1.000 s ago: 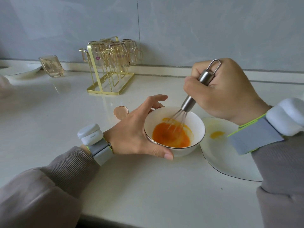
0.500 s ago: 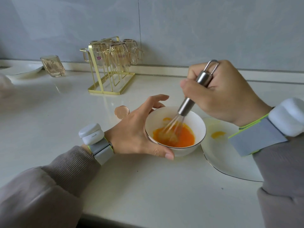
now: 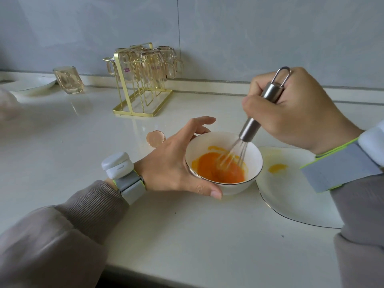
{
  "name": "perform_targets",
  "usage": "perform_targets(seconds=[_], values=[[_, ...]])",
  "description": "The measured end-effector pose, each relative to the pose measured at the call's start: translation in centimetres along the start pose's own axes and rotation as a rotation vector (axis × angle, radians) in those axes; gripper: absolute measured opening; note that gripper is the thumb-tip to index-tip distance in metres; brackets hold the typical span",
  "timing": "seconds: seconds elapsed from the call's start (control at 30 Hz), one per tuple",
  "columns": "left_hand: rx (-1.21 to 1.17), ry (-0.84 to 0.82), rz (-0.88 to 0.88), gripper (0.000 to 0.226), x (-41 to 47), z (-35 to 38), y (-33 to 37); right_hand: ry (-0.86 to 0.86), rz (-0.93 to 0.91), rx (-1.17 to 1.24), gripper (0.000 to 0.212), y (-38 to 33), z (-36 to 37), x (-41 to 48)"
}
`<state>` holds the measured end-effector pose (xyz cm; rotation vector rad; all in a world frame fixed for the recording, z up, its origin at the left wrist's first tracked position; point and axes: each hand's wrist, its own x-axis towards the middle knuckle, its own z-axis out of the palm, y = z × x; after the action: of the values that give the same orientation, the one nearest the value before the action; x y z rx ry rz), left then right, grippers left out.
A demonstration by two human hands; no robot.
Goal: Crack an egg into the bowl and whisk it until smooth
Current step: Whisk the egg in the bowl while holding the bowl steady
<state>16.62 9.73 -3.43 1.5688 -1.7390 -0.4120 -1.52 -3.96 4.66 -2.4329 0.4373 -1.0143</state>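
A small white bowl stands on the pale counter and holds orange beaten egg. My left hand cups the bowl's left side, thumb along the near rim and fingers round the far rim. My right hand is closed around the steel handle of a whisk, which leans down to the left. Its blurred wires sit in the egg on the right side of the bowl. An empty eggshell half lies just left of my left hand.
A white plate with a smear of yolk lies right of the bowl, partly under my right sleeve. A gold rack of upturned glass mugs stands at the back. A loose glass and another plate sit far left.
The whisk head has swung from the bowl's left side to its right side, stirring the egg. My left hand and the bowl have stayed put.
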Motion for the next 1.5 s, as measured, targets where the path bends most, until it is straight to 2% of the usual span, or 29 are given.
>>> perform_targets(seconds=[0.13,0.3,0.43,0.53,0.7,0.8,0.93,1.03,1.13,1.23,1.3,1.4,1.5], values=[[0.007,0.002,0.015,0.127,0.1,0.1,-0.2,-0.149,0.039,0.057,0.02,-0.5,-0.1,-0.2],[0.027,0.007,0.008,0.128,0.1,0.1,-0.2,-0.11,0.077,-0.06,0.021,0.0,-0.8,-0.2],[0.033,0.002,0.005,0.128,0.1,0.0,-0.2,-0.232,0.115,0.164,0.018,-0.4,-0.3,-0.5],[0.033,0.003,-0.002,0.128,0.1,0.0,-0.2,-0.282,0.117,0.198,0.02,-0.5,-0.6,-0.5],[0.02,0.005,0.011,0.126,0.1,0.1,-0.1,-0.255,0.144,0.221,0.027,-0.1,-1.2,-0.3],[0.035,0.008,0.006,0.126,0.1,0.0,-0.1,-0.235,0.092,0.173,0.045,-0.3,-0.5,-0.5],[0.035,0.011,-0.007,0.128,0.0,0.0,-0.2,-0.139,0.113,0.013,0.034,0.3,-1.0,-0.2],[0.015,0.008,0.0,0.127,0.0,0.1,0.0,-0.141,0.128,0.044,0.025,0.3,-1.3,-0.1],[0.029,0.003,-0.006,0.127,0.0,0.0,0.1,-0.18,0.107,0.047,0.03,-0.2,-0.5,-0.4],[0.031,0.003,-0.02,0.128,-0.1,0.0,0.1,-0.114,0.105,-0.027,0.026,0.1,-0.9,-0.2],[0.035,0.005,-0.017,0.128,-0.1,0.0,0.2,-0.127,0.114,0.009,0.025,0.1,-1.2,-0.2],[0.044,0.001,-0.026,0.128,0.0,0.0,0.3,-0.165,0.094,0.062,0.036,0.2,-0.7,-0.3],[0.043,-0.003,-0.022,0.129,0.0,0.0,0.2,-0.108,0.077,0.046,0.036,0.6,-0.6,-0.3]])
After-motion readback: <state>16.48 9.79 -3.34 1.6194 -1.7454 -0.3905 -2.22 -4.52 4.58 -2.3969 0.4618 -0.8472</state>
